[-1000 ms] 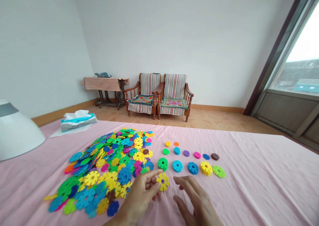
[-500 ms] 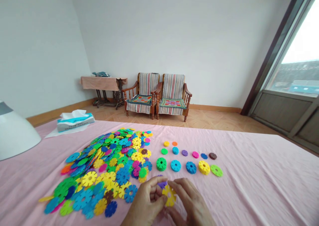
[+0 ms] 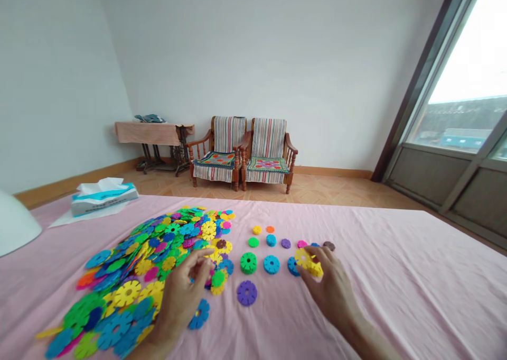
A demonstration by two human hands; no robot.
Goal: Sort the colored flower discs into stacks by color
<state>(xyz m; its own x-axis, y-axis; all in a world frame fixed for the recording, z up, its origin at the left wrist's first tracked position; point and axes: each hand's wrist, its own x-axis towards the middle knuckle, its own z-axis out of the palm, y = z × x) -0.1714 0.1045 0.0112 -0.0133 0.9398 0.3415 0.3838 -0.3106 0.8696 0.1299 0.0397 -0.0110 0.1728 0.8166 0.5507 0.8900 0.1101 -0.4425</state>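
Note:
On the pink cloth lies a big heap of coloured snowflake discs. My left hand hovers at the heap's right edge, fingers curled toward the discs, nothing clearly in them. My right hand reaches to the row of sorted large discs and pinches a yellow disc over the yellow stack. In that row stand a green disc and a light blue disc. A purple disc lies alone in front. Small round discs form a row behind.
A tissue pack lies at the cloth's far left. A white domed object sits at the left edge. Two striped wooden armchairs and a small table stand against the far wall. A large window is on the right.
Both hands were together holding a yellow and a purple disc. They have parted: the purple disc now lies on the cloth, my right hand carried the yellow one to the row, my left moved to the heap.

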